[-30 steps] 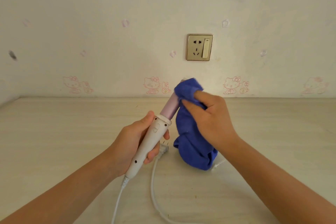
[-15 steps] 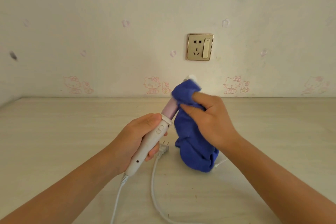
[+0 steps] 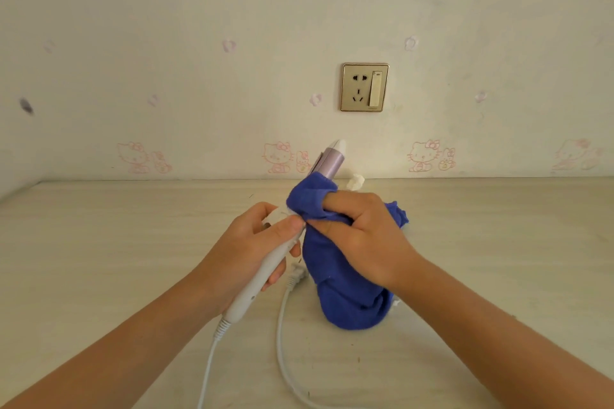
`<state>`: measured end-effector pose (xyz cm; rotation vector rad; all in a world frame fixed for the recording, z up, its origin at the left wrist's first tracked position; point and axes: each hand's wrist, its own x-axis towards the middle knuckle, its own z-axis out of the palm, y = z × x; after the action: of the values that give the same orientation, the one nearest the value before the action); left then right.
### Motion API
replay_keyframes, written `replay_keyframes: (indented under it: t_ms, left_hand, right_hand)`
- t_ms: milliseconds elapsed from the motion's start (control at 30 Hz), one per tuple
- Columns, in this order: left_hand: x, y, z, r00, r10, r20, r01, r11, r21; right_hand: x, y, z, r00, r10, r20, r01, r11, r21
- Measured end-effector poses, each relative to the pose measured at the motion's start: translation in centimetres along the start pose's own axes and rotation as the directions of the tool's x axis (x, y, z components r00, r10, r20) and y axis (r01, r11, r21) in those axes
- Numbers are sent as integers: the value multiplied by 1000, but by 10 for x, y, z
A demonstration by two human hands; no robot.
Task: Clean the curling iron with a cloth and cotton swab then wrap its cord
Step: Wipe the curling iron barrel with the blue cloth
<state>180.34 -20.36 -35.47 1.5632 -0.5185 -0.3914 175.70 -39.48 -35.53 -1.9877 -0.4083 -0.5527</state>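
Pale wood table [image 3: 99,259] — cartoon-print wall [image 3: 199,43], gold socket [image 3: 364,87].

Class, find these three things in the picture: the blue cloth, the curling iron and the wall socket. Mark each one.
blue cloth [image 3: 345,302], head view, on its hanging lower fold.
curling iron [image 3: 327,164], head view, on the lilac barrel above the cloth.
wall socket [image 3: 364,87], head view, on the middle of its gold faceplate.

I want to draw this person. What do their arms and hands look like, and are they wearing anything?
The left arm and right arm are bare, with no sleeves in view. The left hand and right hand wear no gloves, rings, watch or bracelets.
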Motion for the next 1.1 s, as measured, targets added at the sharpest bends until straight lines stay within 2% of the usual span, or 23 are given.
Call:
replay_keyframes:
  t_ms: [167,233,367,400,533,567,633,733,767,800,967,1033,1100]
  left_hand:
    - [0,-4,-1,995,96,36,-101,983,154]
    - [0,-4,2,991,132,30,-135,976,168]
    - [1,-3,-2,986,163,-30,-154,968,198]
    - [0,-4,-3,986,166,-30,-155,962,225]
    - [-2,-7,-1,985,170,31,-171,938,300]
    - [-1,-7,0,985,167,48,-173,941,292]
    - [1,-5,2,985,162,62,-172,956,239]
    - [2,-3,-3,988,151,35,-155,973,170]
    - [2,-4,-5,989,143,28,-146,973,179]
    - [2,-5,-6,991,131,28,-134,973,187]
    - [1,-6,-6,993,105,55,-114,969,219]
    - [2,-3,-5,992,116,48,-124,964,237]
    - [1,-1,-7,991,131,31,-134,959,249]
  right_hand:
    - [13,0,-29,946,53,-319,-48,999,23]
    - [10,-1,-26,959,30,-282,-22,999,32]
    - [-1,0,4,1000,-24,-12,24,999,-22]
    - [0,0,4,999,-22,-23,21,999,-35]
    - [10,5,-22,950,49,-307,-51,999,2]
    - [11,5,-26,940,65,-334,-62,998,21]
    - [9,2,-21,960,39,-277,-36,999,17]
    - [2,-1,-1,997,-43,-58,43,999,3]
    - [0,-2,2,998,-51,-27,51,999,-18]
    - [1,-1,2,998,-51,-39,49,998,-34]
    - [12,-1,-24,946,22,-322,-25,1000,-8]
    - [10,-5,-21,963,0,-271,2,1000,6]
    - [3,-5,-6,994,-18,-107,19,1000,5]
